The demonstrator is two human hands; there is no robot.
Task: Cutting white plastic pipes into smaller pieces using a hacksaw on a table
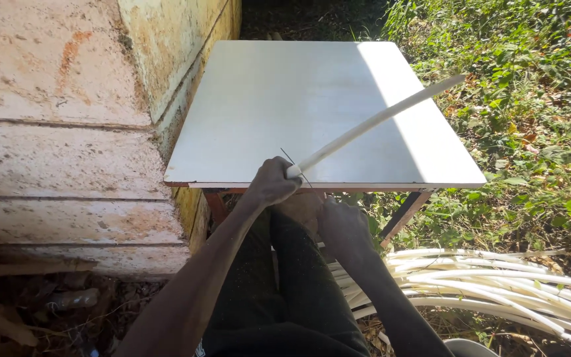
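My left hand (271, 181) is closed around the near end of a long white pipe (378, 119), which slants up and to the right over a white tabletop (285, 99). A thin dark line crosses the pipe right by my fist; what it is cannot be told. Below the table's front edge, my right hand (342, 223) is a closed fist; whatever it holds is hidden. My legs in dark trousers are under both hands.
A weathered stepped concrete wall (61, 132) stands at the left, close to the table. A bundle of several white pipes (497, 284) lies on the ground at the lower right. Green weeds (536, 99) cover the ground on the right.
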